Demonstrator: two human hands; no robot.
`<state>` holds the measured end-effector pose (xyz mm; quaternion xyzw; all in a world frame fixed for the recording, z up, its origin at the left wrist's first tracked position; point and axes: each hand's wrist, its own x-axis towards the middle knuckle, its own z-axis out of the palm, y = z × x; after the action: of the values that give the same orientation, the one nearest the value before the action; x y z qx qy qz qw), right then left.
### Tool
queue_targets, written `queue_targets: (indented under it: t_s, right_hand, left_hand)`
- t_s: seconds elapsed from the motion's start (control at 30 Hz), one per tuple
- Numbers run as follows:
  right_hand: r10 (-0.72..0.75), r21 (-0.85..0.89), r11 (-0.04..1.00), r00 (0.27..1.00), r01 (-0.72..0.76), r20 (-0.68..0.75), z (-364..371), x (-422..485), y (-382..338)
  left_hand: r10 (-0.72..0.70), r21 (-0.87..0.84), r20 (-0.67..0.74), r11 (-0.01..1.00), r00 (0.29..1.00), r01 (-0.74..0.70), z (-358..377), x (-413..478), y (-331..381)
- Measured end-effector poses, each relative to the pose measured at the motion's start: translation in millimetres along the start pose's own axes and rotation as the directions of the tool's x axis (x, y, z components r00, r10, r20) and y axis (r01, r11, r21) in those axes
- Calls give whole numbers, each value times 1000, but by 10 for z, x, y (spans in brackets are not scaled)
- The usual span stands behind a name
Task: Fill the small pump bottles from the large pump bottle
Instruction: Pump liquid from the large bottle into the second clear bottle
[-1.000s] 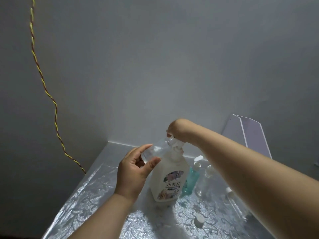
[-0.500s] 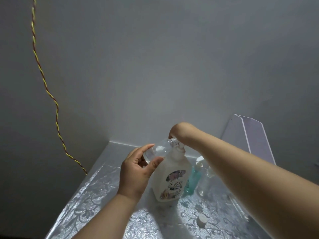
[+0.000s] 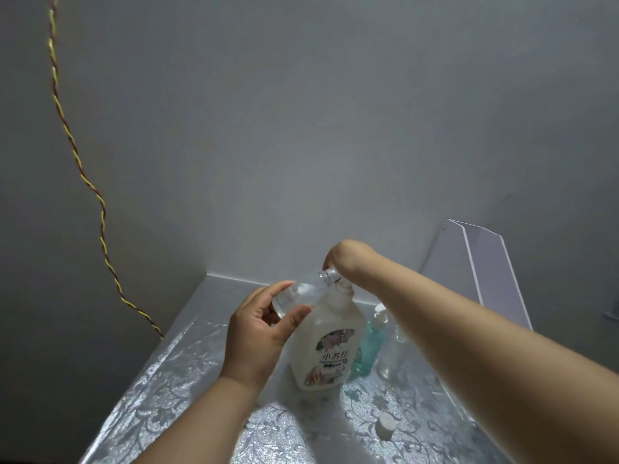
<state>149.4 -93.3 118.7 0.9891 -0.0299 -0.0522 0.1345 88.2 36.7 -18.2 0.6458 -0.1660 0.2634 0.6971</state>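
Note:
A large white pump bottle (image 3: 326,349) with a flowered label stands on the silver patterned table (image 3: 160,390). My right hand (image 3: 345,259) is closed over its pump head from above. My left hand (image 3: 259,333) holds a small clear bottle (image 3: 301,293) tilted on its side, its open neck touching the pump's spout. A little liquid lies inside the small bottle. Behind the large bottle stand a teal pump bottle (image 3: 370,343) and a clear small bottle (image 3: 390,356), partly hidden by my right forearm.
A loose white pump cap (image 3: 385,425) lies on the table near the right front. A white folded stand (image 3: 475,266) leans at the back right. A twisted yellow-red cord (image 3: 87,182) hangs along the left wall. The wall closes the back.
My right hand and the pump head have sunk slightly lower. My left hand keeps the small bottle at the spout, drifting a little with the view.

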Motion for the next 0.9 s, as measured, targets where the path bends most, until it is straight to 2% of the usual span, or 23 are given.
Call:
queue_targets:
  t_s: [0.1,0.17,0.23,0.33,0.53,0.63,0.73,0.9]
  right_hand:
    - [33,50,998,995,-28,-98,-41,-32,31]
    - [-20,33,999,985,26,-170,-56,-43,70]
    - [-58,4,998,992,59,-114,-66,-35,55]
    - [36,85,996,999,-35,-6,-52,-24,-10]
    - [58,-16,998,998,-57,30,0,1,-25]
    - [78,53,996,997,-76,-24,-75,-40,-19]
    - [38,186,982,987,-9,-157,-113,-96,9]
    - [26,156,988,997,-15,-73,-34,-118,-14]
  left_hand:
    - [26,3,8,1000,1000,-26,-11,7,50]
    - [40,10,18,999,999,-41,-7,15,67]
    - [40,2,12,999,999,-40,-5,15,67]
    - [28,-13,12,1000,1000,-28,7,10,38]
    - [24,13,28,1000,999,-25,-15,17,42]
    - [40,15,25,999,999,-40,-30,18,50]
    - [41,1,33,999,999,-41,-27,24,69]
    - [43,5,25,999,999,-43,-33,21,35]
